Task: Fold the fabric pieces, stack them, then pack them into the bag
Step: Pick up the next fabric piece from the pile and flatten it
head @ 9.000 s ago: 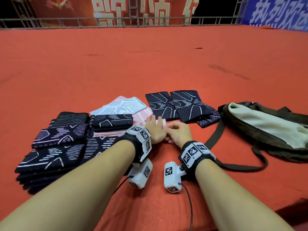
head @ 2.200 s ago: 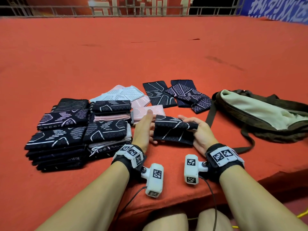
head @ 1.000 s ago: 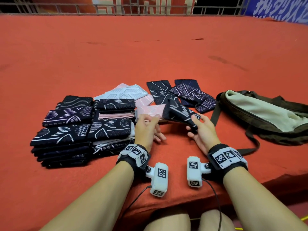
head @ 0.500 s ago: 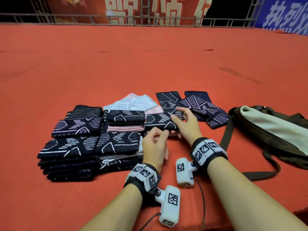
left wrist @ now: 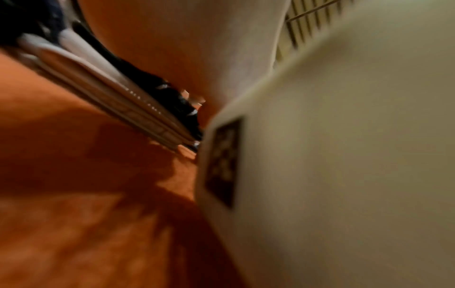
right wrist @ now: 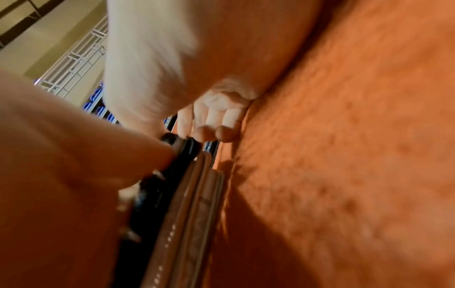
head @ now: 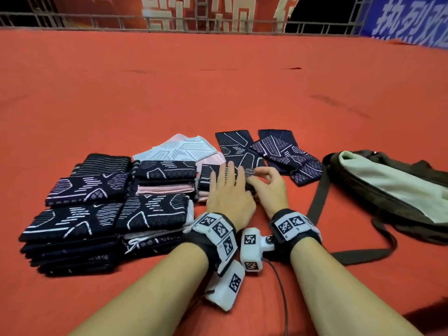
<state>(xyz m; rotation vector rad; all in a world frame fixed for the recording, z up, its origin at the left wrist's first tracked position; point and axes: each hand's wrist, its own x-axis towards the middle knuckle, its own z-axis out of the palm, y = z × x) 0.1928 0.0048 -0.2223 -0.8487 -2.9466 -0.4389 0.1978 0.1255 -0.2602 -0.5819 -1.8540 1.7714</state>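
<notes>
On the red surface (head: 242,98), close in front of the person:
Left hand (head: 229,194): spread flat, fingers straight, pressing down on a folded black patterned fabric piece (head: 208,174).
Right hand (head: 268,187): fingers curled at the right edge of that piece, pinching it.
Small stack: the black piece lies on top of pink folded pieces (right wrist: 197,194).
Folded stacks (head: 97,209): several dark patterned piles just left of the hands.
Unfolded pieces (head: 278,151): dark ones lying flat beyond the hands.
Bag (head: 388,190): olive, open, pale lining showing, to the right, apart from the stacks.
</notes>
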